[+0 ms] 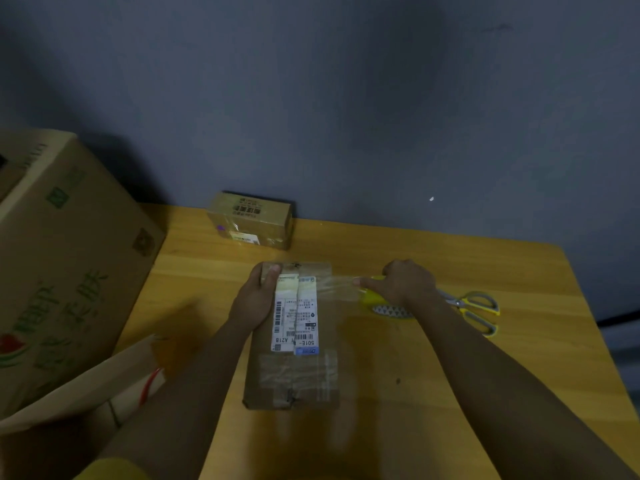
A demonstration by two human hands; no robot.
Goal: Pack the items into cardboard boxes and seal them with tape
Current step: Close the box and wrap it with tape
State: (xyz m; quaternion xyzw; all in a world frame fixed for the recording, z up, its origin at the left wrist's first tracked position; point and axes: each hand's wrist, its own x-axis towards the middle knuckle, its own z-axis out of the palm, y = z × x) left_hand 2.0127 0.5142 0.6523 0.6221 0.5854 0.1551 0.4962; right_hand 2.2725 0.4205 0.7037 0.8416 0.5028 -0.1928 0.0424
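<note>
Sealing is under way: the box (294,341) is pinned under the left hand (256,299), thumb curled onto its far end, while clear tape (337,287) is drawn across that end by the right hand (405,284), clenched on the yellow dispenser (372,296). Beyond the grip, a small box (251,220) is already taped. Cutting is left, judging by the scissors (472,308) just right of the right hand. A big carton (65,258) stands left on the table (450,375), below a grey wall (346,98).

We see a dim, soft view: the grey wall (346,98) carries broad dark shadows, the worktop (433,258) glows dull yellow, the clear tape (337,287) glints faintly, and edges bend and blur outward.
</note>
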